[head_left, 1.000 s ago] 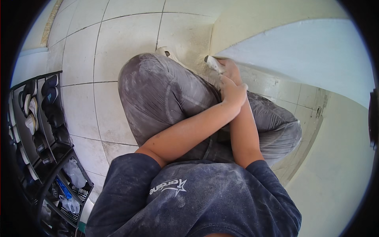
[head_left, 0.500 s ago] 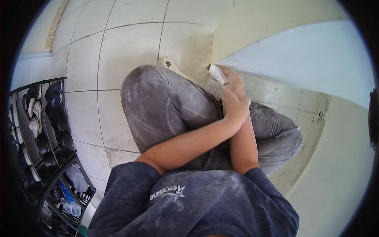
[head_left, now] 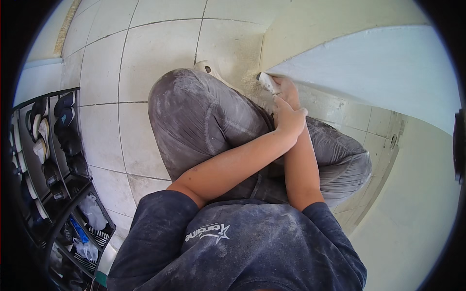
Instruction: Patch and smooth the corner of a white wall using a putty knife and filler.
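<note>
My right hand [head_left: 290, 91] grips a small white dusty piece [head_left: 270, 83] with a dark end; its exact kind is too unclear to name. That dark end points toward the foot of the wall, beside the lower corner of a pale blue-white slanted panel [head_left: 354, 63]. Across my right wrist lies my left hand [head_left: 290, 121], its fingers closed around it. Both forearms cross above my bent legs in dusty grey trousers [head_left: 194, 111]. A cream clog-like shoe [head_left: 212, 71] shows past my left knee.
Pale floor tiles [head_left: 155, 58] lie in front and to the left, with powdery dust near the wall corner. A black shoe rack [head_left: 73, 186] with several shoes and plastic bags stands at the left. A pale wall [head_left: 412, 203] runs close along my right.
Both hands and the white piece have moved slightly away from me, toward the wall corner. The view has shifted a little. My grip looks the same.
</note>
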Motion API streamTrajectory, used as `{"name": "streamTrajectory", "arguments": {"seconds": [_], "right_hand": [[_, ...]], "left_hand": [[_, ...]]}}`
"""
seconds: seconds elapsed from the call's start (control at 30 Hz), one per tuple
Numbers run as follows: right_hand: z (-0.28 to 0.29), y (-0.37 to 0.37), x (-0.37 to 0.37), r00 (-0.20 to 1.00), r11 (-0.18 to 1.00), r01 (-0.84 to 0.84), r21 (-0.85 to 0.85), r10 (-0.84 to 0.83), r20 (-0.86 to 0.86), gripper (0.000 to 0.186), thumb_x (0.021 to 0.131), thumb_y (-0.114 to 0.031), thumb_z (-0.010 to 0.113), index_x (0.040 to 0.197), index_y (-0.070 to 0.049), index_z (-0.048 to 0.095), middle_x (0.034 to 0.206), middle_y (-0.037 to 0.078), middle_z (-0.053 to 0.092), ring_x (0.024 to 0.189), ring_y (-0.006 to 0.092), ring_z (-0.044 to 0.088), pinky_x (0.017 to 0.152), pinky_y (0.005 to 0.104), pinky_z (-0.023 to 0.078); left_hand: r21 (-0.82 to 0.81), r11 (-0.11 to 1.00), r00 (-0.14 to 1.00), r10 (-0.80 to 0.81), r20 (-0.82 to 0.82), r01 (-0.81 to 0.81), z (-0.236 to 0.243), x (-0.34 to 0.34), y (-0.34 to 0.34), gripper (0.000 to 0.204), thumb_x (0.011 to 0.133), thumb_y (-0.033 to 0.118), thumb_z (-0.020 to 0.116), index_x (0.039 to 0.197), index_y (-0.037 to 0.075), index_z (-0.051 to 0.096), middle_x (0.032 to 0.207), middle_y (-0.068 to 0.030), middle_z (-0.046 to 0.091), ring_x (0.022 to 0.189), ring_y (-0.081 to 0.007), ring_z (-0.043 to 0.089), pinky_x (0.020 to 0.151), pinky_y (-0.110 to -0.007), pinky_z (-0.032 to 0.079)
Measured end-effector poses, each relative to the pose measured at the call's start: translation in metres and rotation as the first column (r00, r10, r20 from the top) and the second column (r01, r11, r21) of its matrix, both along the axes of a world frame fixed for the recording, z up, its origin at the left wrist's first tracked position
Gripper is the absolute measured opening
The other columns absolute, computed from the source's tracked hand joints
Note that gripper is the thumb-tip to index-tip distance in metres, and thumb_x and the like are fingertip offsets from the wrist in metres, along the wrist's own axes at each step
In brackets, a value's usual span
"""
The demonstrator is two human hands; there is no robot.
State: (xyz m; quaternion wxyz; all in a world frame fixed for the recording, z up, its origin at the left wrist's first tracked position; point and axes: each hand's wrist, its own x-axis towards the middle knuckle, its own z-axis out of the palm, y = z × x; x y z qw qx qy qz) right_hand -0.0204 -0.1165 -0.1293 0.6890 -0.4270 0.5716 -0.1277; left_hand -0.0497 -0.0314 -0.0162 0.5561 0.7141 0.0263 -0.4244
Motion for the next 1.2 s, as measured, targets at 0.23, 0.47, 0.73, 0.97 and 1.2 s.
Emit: {"name": "streamTrajectory", "arguments": {"seconds": [0.23, 0.47, 0.73, 0.97, 1.2], "right_hand": [[0.011, 0.007, -0.01, 0.957, 0.978, -0.145, -0.148, 0.177, 0.231, 0.024, 0.08, -0.011, 0.059, 0.094, 0.007, 0.065, 0.089, 0.013, 0.064, 0.077, 0.0177, 0.057, 0.068, 0.0334, 0.046], [0.031, 0.017, -0.008, 0.813, 0.55, -0.559, -0.621, 0.509, -0.282, 0.027, 0.078, -0.007, 0.058, 0.102, 0.004, 0.062, 0.089, 0.014, 0.064, 0.09, 0.0216, 0.06, 0.079, 0.0344, 0.046], [0.026, 0.017, -0.015, 0.968, 0.963, -0.237, -0.128, 0.245, 0.053, 0.03, 0.077, -0.002, 0.059, 0.105, 0.007, 0.06, 0.097, 0.013, 0.062, 0.093, 0.0221, 0.059, 0.075, 0.0317, 0.048], [0.063, 0.022, -0.005, 0.942, 0.956, -0.272, -0.11, 0.288, 0.175, 0.035, 0.076, -0.004, 0.061, 0.108, 0.009, 0.058, 0.095, 0.014, 0.063, 0.084, 0.0236, 0.061, 0.072, 0.0301, 0.048], [0.047, 0.016, -0.02, 0.853, 0.794, -0.356, -0.493, 0.491, 0.175, 0.031, 0.075, -0.005, 0.061, 0.104, 0.005, 0.059, 0.094, 0.014, 0.063, 0.076, 0.0203, 0.062, 0.065, 0.0291, 0.048]], "left_hand": [[0.053, 0.997, 0.988, -0.064, 0.14, 0.057, -0.003, -0.004, -0.002, 0.087, 0.069, 0.015, 0.068, 0.13, -0.016, 0.015, 0.128, -0.0343, 0.032, 0.123, -0.0408, 0.035, 0.102, -0.042, 0.03], [0.11, 0.992, 0.998, 0.056, 0.01, -0.057, -0.004, -0.005, 0.002, 0.072, 0.068, 0.013, 0.068, 0.121, -0.014, 0.027, 0.119, -0.0311, 0.042, 0.114, -0.0394, 0.044, 0.094, -0.043, 0.037], [0.109, 0.994, 0.997, 0.036, -0.067, -0.029, 0.004, 0.006, -0.002, 0.076, 0.066, 0.01, 0.069, 0.123, -0.014, 0.025, 0.121, -0.0302, 0.04, 0.118, -0.0411, 0.039, 0.097, -0.045, 0.034], [0.074, 0.997, 0.998, -0.031, 0.061, 0.027, 0.005, 0.002, 0.0, 0.073, 0.067, 0.01, 0.068, 0.123, -0.013, 0.026, 0.121, -0.031, 0.038, 0.118, -0.0399, 0.039, 0.098, -0.042, 0.035], [-0.046, 0.998, 0.998, 0.05, -0.022, -0.051, 0.016, -0.005, 0.003, 0.084, 0.07, 0.014, 0.067, 0.132, -0.01, 0.016, 0.131, -0.0277, 0.031, 0.124, -0.0357, 0.034, 0.101, -0.041, 0.031]]}}
